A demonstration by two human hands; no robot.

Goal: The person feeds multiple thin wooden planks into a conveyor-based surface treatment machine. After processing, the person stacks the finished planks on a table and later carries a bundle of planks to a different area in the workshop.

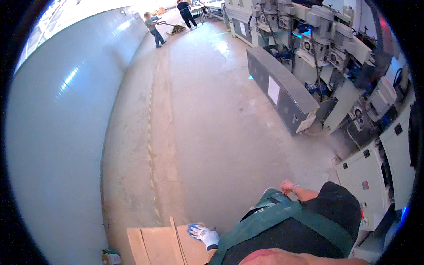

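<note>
Concrete workshop floor [212, 132] is running ahead of me, with a pale blue-grey wall [57, 132] curving along my left and a long grey woodworking machine [318, 57] standing on my right. Two other people [170, 22] are working at the far end, well apart from me.

I am watching my left hand [202, 234], in a white and blue work glove, lying flat on the stack of wooden boards [163, 245] at the lower edge; its fingers are spread and resting on the top face, not clamped on anything. One board is standing on edge just beside the glove. My right hand [287, 186], bare with a band at the wrist, is hanging by my side with its fingers curled together, holding nothing that I can see.

I am judging the boards stiff, flat and fairly heavy as a stack, with smooth faces and sharp edges. I am advising a hold along the long edges, one board at a time.
</note>
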